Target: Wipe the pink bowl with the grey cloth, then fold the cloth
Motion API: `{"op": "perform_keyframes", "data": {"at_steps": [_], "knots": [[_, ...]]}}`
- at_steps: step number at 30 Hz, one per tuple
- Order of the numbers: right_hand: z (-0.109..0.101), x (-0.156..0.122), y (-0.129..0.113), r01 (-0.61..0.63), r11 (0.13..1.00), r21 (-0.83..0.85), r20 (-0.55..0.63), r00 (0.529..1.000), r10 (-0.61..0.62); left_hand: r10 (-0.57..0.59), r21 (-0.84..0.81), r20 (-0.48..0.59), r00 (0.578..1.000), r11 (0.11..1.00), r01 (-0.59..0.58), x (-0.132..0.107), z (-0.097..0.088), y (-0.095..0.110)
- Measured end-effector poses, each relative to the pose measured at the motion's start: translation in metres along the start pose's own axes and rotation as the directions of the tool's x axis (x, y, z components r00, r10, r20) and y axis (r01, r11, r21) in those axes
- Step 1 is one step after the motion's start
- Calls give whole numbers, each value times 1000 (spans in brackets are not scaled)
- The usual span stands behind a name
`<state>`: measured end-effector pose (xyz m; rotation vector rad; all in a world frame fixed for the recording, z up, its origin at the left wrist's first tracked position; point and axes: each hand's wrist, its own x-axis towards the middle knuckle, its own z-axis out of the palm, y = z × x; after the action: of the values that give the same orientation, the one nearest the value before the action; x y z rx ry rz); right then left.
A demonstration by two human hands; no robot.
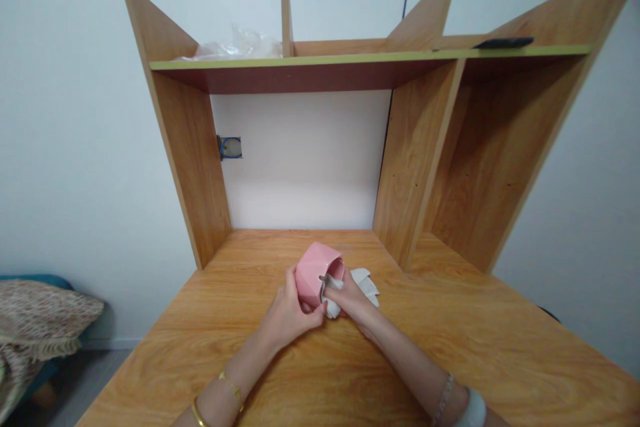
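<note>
We see our left hand (290, 310) gripping a pink vessel (313, 270), its fingers curled around the near side and base. The vessel is glossy and hard, perhaps ceramic, with flat angular facets, and lies tipped so that its round mouth faces our right hand (353, 299). That hand is closed on a crumpled white tissue (333, 285) at the mouth; how far its fingertips reach inside, we cannot tell. More soft white sheet (366, 283) spreads in pleats just beyond the right hand; whether it joins the held tissue is unclear. Under both hands runs a smooth, wood-grained tabletop (155, 367).

Counting, we find one vessel, two gold bangles (233, 390) behind our left hand, and one chain bracelet (443, 400) and one pale band (473, 408) behind our right. Well beyond both hands stands one wooden shelf (300, 65), bearing one heap of clear, wrinkled plastic (240, 45) and one flat black object (505, 43). Far left of the left hand hangs one woven, fringed cloth (45, 313).
</note>
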<state>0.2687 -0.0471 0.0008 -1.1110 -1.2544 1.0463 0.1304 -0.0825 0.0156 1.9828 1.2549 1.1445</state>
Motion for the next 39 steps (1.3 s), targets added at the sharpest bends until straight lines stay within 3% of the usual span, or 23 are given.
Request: {"op": "perform_keyframes", "data": {"at_steps": [3, 10, 15, 19, 23, 31, 35, 39], "knots": [[-2, 1, -3, -4, 1000, -9, 22, 1000, 4, 16, 64, 4, 1000, 998, -16, 0, -1, 2], [-14, 12, -2, -7, 961, -278, -177, 983, -44, 58, 117, -3, 998, 992, -57, 0, -4, 4], [-22, 10, -8, 34, 851, -523, -147, 981, -130, 61, 217, -1, 998, 974, -59, 1, -6, 5], [-25, 5, -15, 91, 703, -705, -93, 971, -220, 44, 360, 43, 998, 931, -57, 1, -13, 6], [-25, 2, -15, 160, 626, -763, -4, 968, -252, 49, 366, 83, 995, 927, -76, 3, -18, 3], [-21, 3, -5, 159, 826, -541, 27, 985, -172, 51, 179, -21, 998, 983, -46, 7, -13, -13], [-20, 5, 1, 118, 888, -444, -66, 984, -164, 50, 49, -36, 998, 998, -48, 10, -14, -14], [-17, 9, 9, 112, 967, -230, -187, 970, -156, 63, -170, -1, 998, 983, -62, 9, -10, -14]]}}
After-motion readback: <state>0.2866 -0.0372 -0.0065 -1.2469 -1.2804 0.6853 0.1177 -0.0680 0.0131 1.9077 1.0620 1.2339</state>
